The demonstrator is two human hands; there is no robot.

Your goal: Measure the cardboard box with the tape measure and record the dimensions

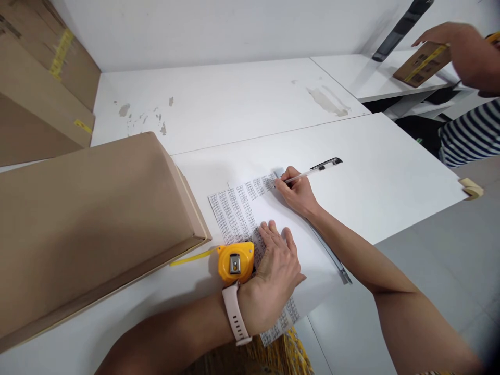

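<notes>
My right hand [299, 195] is closed around a pen [322, 165] with a clear barrel and black clip, its tip at the upper right part of a paper sheet [234, 211]. Columns of small dark writing fill the sheet's left side and upper edge; part of the right side is blank. My left hand [275, 271] lies flat on the sheet with fingers spread, a pale watch band on its wrist. Against that wrist stands a yellow tape measure [235, 262], its blade [193, 257] out toward a cardboard box [97, 224]. A thin grey strip [328, 250] lies under my right forearm.
More cardboard boxes [42, 88] stand at the back left. The white table [242, 114] has worn patches near the wall. At the far right another person's hand [457, 44] is at a small taped box [422, 63]. Beige padding [472, 188] covers the table corner.
</notes>
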